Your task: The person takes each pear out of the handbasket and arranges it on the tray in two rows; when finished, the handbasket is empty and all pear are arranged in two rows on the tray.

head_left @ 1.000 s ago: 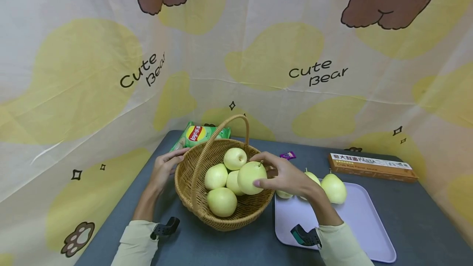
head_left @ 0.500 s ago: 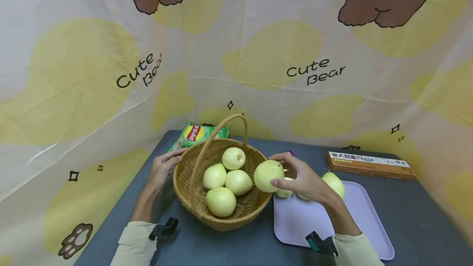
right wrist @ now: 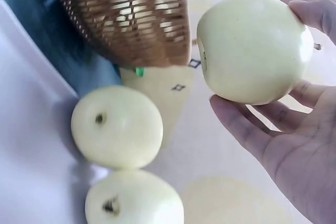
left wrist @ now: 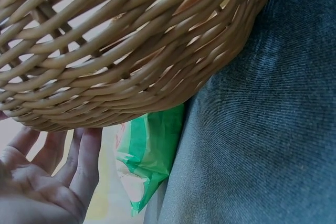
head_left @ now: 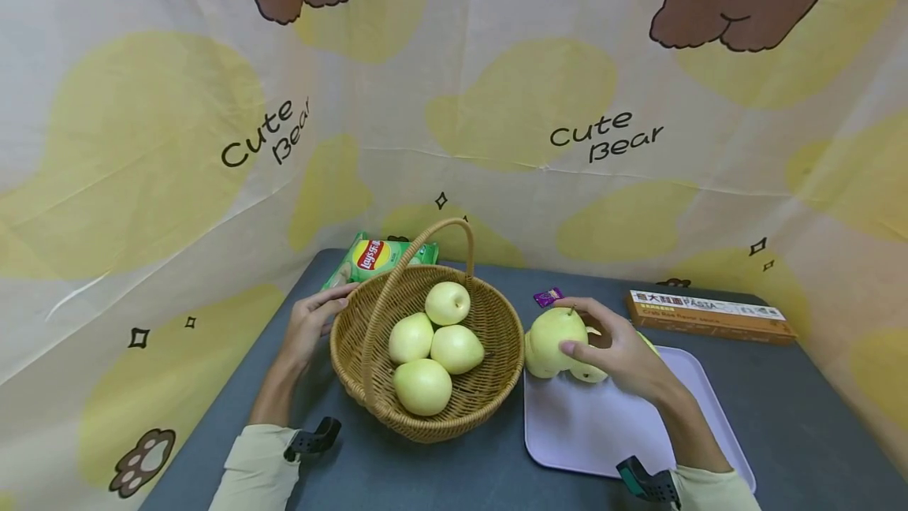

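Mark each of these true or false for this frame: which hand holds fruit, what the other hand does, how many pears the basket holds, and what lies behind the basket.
1. The right hand holds a pear. True.
2. The held pear is inside the basket. False: it is over the tray's left end, beside other pears.
3. The left hand touches the basket's side. True.
4. The basket holds six pears. False: four show.
5. A chip bag lies behind the basket. True.
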`<state>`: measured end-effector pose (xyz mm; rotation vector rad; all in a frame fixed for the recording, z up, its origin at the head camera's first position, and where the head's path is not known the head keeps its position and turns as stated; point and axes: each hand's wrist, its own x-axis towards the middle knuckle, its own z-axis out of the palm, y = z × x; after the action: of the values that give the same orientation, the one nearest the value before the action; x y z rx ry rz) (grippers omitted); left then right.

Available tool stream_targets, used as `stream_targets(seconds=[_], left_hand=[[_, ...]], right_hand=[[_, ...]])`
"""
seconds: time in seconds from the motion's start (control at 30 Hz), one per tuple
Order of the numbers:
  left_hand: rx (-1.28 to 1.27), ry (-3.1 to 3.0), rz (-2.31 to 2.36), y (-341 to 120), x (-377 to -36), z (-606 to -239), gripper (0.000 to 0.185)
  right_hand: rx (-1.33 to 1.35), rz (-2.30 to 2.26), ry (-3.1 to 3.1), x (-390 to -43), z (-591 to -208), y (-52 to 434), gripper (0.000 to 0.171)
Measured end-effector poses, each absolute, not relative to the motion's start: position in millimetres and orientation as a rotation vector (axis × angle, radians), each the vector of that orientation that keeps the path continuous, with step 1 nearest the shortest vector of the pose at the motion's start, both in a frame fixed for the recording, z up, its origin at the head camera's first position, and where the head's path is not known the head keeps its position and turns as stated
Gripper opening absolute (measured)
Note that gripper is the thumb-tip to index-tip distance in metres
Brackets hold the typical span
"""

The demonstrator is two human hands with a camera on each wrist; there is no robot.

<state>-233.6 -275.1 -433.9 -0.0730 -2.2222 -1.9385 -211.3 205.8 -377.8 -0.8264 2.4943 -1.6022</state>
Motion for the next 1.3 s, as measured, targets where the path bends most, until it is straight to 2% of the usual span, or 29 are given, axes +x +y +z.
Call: stream_targets(seconds=[0.43,0.67,1.3], left_hand=[[-0.068,-2.234,-1.928,-275,-233,-433,0.042],[-0.073,-2.23,-1.932,-274,-233,-433,0.042],[-0.08,-2.216,-1.955,-275,-234,-433,0.043]], right_hand=[[-0.587,-1.511,2.676,-206,-384,242,0.047],[-0.456,-1.418,2.789,-203,-388,266,0.056],[-0.259,-1.478,2.806,-201,-397,313,0.056]])
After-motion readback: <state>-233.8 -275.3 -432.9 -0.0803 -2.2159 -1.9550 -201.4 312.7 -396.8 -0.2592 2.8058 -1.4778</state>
